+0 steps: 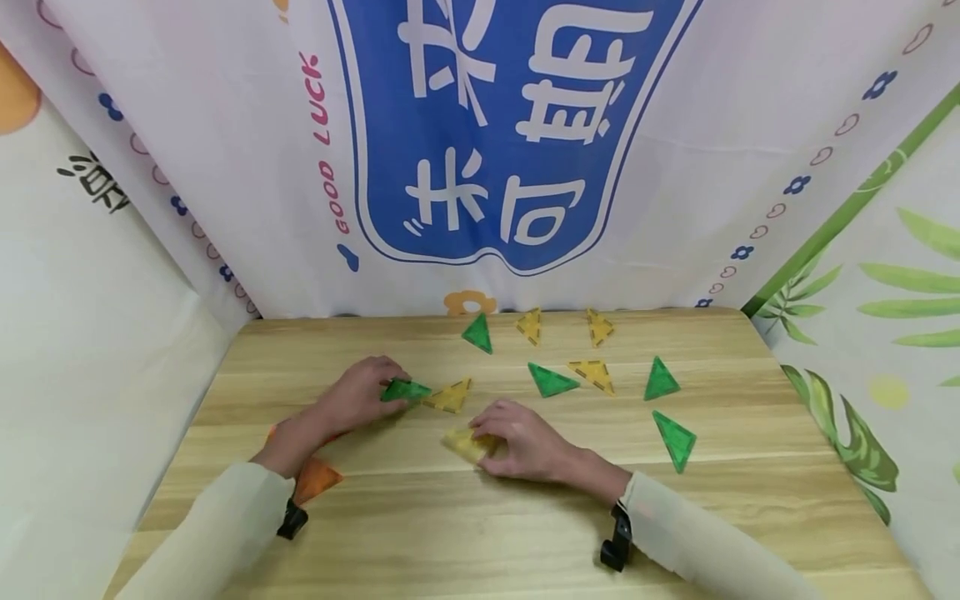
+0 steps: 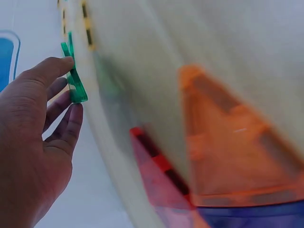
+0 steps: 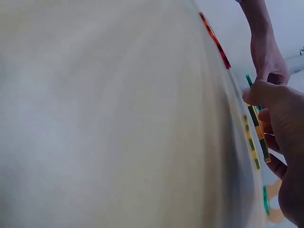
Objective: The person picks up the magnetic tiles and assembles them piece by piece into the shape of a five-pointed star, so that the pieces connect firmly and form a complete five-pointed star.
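Note:
Flat plastic triangles lie scattered on a wooden table (image 1: 465, 517). My left hand (image 1: 360, 396) pinches a green triangle (image 1: 405, 390) by its edge, seen upright between thumb and fingers in the left wrist view (image 2: 73, 80). A yellow triangle (image 1: 450, 397) lies just right of it, touching it. My right hand (image 1: 525, 437) grips another yellow triangle (image 1: 467, 443), its edge showing between the fingers in the right wrist view (image 3: 259, 135). An orange triangle (image 1: 315, 479) lies under my left forearm (image 2: 228, 147).
More green triangles (image 1: 477, 332) (image 1: 551, 380) (image 1: 660, 380) (image 1: 677, 439) and yellow ones (image 1: 529, 326) (image 1: 598, 327) (image 1: 594, 373) lie toward the table's back and right. Printed cloth walls (image 1: 480, 150) enclose the table on three sides.

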A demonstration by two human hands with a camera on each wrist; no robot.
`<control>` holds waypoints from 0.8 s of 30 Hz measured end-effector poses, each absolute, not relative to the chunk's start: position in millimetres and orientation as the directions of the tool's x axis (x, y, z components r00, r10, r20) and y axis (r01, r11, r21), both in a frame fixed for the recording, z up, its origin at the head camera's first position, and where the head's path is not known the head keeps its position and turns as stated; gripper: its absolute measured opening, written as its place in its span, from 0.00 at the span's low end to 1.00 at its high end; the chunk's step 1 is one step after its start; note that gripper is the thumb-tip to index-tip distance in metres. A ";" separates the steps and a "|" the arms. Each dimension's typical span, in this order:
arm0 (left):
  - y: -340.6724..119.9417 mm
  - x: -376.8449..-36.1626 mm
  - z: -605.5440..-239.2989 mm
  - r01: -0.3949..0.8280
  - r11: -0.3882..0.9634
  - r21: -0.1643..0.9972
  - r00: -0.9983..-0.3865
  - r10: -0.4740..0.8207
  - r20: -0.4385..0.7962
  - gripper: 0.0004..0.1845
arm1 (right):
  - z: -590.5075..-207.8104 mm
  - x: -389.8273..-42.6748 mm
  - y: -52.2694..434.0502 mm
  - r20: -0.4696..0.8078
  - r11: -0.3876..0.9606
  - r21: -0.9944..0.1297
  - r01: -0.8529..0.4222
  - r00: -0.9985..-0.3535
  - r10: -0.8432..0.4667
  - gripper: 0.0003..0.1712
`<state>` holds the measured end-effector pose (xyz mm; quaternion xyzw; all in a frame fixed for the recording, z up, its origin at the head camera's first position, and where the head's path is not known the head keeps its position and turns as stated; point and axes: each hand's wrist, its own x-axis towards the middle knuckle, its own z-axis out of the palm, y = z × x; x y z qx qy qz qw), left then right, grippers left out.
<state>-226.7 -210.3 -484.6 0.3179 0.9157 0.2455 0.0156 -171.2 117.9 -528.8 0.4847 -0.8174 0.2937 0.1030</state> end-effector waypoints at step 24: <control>-200.6 -174.0 -502.5 0.671 0.626 0.397 -0.714 0.690 0.119 0.17 | -534.2 -155.8 89.1 0.366 0.258 -0.403 -0.878 -0.413 -0.834 0.16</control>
